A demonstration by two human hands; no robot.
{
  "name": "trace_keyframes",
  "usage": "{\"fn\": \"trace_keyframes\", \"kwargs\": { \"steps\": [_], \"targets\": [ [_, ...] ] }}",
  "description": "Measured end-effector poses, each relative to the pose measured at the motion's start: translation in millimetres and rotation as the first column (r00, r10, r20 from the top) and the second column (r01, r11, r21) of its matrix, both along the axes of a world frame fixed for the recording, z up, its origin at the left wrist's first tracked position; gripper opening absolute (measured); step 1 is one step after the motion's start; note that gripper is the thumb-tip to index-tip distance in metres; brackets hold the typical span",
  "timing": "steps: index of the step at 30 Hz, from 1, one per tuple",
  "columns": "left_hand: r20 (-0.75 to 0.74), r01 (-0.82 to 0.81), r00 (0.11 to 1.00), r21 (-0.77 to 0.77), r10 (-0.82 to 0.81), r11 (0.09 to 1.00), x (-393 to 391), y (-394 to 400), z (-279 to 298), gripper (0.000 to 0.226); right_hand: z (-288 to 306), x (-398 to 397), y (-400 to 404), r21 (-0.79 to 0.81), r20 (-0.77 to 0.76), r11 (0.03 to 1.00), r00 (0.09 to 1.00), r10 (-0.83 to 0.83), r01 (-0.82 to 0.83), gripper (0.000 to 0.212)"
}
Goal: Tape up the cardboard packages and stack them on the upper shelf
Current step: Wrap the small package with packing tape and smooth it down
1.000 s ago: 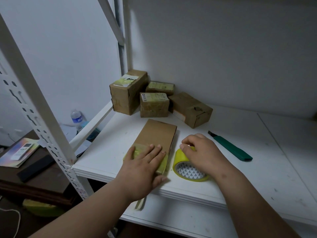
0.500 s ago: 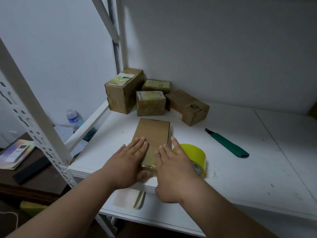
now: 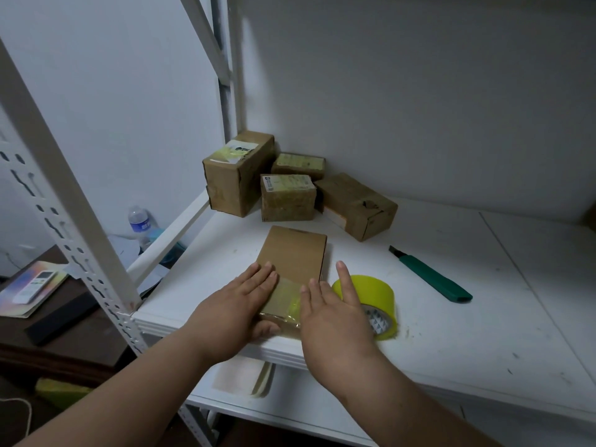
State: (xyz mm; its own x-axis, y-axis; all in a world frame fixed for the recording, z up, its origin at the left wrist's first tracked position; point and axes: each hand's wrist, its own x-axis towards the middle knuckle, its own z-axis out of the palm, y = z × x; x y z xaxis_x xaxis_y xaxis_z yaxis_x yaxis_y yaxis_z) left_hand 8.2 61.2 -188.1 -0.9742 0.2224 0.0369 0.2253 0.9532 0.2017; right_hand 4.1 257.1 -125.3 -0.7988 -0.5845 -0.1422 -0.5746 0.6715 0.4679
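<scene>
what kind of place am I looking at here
Probably a home storeroom or small packing corner: a white metal shelving rack holds taped cardboard boxes, a yellow tape roll and a green utility knife.

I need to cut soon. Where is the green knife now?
In the head view, the green knife lies on the white shelf, right of the yellow tape roll, untouched.

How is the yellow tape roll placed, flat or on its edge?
On its edge. The tape roll stands on the shelf with its round outer band up and its open core facing sideways toward the camera.
</scene>
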Motion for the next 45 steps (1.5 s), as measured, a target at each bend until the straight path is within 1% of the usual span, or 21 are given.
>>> {"fn": "trace_keyframes", "kwargs": {
  "steps": [4, 8, 11, 14, 15, 17, 18, 19, 21, 24, 25, 27, 28, 29, 31, 33, 36, 38, 40, 42, 45],
  "targets": [
    [0.023, 0.001, 1.0, 0.05, -0.002, 0.999, -1.0, -1.3, -2.0, 0.11, -2.7, 0.4, 3.6, -0.062, 0.021, 0.998, 1.0, 0.014, -0.013, 0.063],
    [0.034, 0.007, 0.999, 0.112, -0.011, 0.994, -1.6, -2.3, -1.0, 0.11, 2.3, -8.2, 19.7, -0.255, 0.075, 0.965, 0.994, 0.081, -0.06, 0.062],
    [0.038, -0.014, 0.999, 0.173, 0.008, 0.985, -2.0, -3.4, -0.4, 0.114, 9.0, -16.1, 38.5, -0.53, 0.11, 0.848, 0.991, 0.079, -0.009, 0.067],
    [0.046, -0.039, 0.999, 0.234, 0.029, 0.971, -1.0, -1.9, 0.1, 0.118, 12.9, -33.6, 63.7, -0.643, 0.132, 0.749, 0.987, -0.097, 0.159, 0.091],
    [0.055, -0.054, 0.998, 0.274, 0.04, 0.96, -0.3, -1.2, 0.8, 0.116, 12.5, -40.0, 71.7, -0.668, 0.218, 0.698, 0.965, -0.148, 0.258, 0.097],
    [0.074, -0.095, 0.995, 0.384, 0.072, 0.918, 1.8, 1.7, 3.7, 0.103, 9.2, -50.7, 82.7, -0.727, 0.501, 0.471, 0.855, -0.134, 0.5, 0.096],
    [0.088, -0.117, 0.992, 0.442, 0.087, 0.89, 3.5, 4.8, 6.0, 0.095, 4.3, -53.7, 85.9, -0.736, 0.592, 0.354, 0.802, -0.076, 0.577, 0.085],
    [0.095, -0.131, 0.991, 0.489, 0.097, 0.862, 4.6, 8.4, 7.7, 0.088, -1.6, -55.9, 86.9, -0.745, 0.625, 0.281, 0.78, -0.024, 0.606, 0.07],
    [0.109, -0.15, 0.988, 0.551, 0.107, 0.821, 7.0, 15.1, 9.3, 0.08, -9.3, -57.6, 86.6, -0.783, 0.615, 0.156, 0.788, 0.044, 0.602, 0.048],
    [0.164, -0.2, 0.979, 0.631, 0.123, 0.75, 10.7, 17.0, 11.6, 0.077, -2.1, -57.8, 79.9, -0.82, 0.569, 0.014, 0.813, 0.125, 0.572, 0.042],
    [0.174, -0.211, 0.976, 0.619, 0.131, 0.757, 9.7, 15.8, 14.2, 0.083, 4.3, -57.6, 76.5, -0.828, 0.551, -0.028, 0.822, 0.143, 0.56, 0.043],
    [0.172, -0.219, 0.973, 0.5, 0.152, 0.838, 3.3, 16.8, 24.4, 0.104, 20.0, -56.1, 66.4, -0.843, 0.504, -0.107, 0.843, 0.19, 0.528, 0.045],
    [0.184, -0.238, 0.968, 0.455, 0.171, 0.858, -1.0, 18.9, 30.2, 0.116, 27.9, -55.6, 59.5, -0.86, 0.461, -0.134, 0.863, 0.208, 0.492, 0.045],
    [0.217, -0.268, 0.958, 0.441, 0.187, 0.857, -4.9, 21.3, 36.6, 0.119, 34.9, -56.2, 51.7, -0.878, 0.423, -0.147, 0.881, 0.211, 0.457, 0.046],
    [0.231, -0.282, 0.954, 0.467, 0.192, 0.838, -10.7, 25.6, 45.8, 0.116, 48.1, -58.1, 33.7, -0.891, 0.384, -0.159, 0.892, 0.24, 0.426, 0.05],
    [0.145, -0.214, 0.976, 0.483, 0.163, 0.849, -12.4, 25.5, 47.7, 0.11, 54.8, -61.7, 20.1, -0.885, 0.372, -0.162, 0.873, 0.317, 0.436, 0.054],
    [0.046, -0.185, 0.981, 0.525, 0.189, 0.831, -10.9, 21.1, 50.4, 0.094, 57.4, -68.2, 10.0, -0.829, 0.356, -0.238, 0.807, 0.471, 0.505, 0.051],
    [-0.093, -0.134, 0.974, 0.505, 0.209, 0.853, -10.2, 18.4, 48.1, 0.079, 53.1, -71.2, 5.8, -0.751, 0.358, -0.306, 0.751, 0.555, 0.585, 0.046],
    [-0.199, -0.068, 0.961, 0.496, 0.19, 0.866, -9.1, 16.2, 46.3, 0.077, 43.4, -73.0, 1.8, -0.683, 0.378, -0.339, 0.71, 0.594, 0.647, 0.038],
    [-0.189, -0.047, 0.966, 0.545, 0.177, 0.837, -9.5, 15.1, 43.2, 0.078, 34.5, -72.3, -2.1, -0.641, 0.394, -0.342, 0.677, 0.622, 0.687, 0.037],
    [-0.13, -0.095, 0.965, 0.632, 0.226, 0.77, -8.7, 11.0, 39.0, 0.075, 29.1, -68.6, -8.8, -0.607, 0.39, -0.31, 0.614, 0.686, 0.732, 0.037]
  ]
}}
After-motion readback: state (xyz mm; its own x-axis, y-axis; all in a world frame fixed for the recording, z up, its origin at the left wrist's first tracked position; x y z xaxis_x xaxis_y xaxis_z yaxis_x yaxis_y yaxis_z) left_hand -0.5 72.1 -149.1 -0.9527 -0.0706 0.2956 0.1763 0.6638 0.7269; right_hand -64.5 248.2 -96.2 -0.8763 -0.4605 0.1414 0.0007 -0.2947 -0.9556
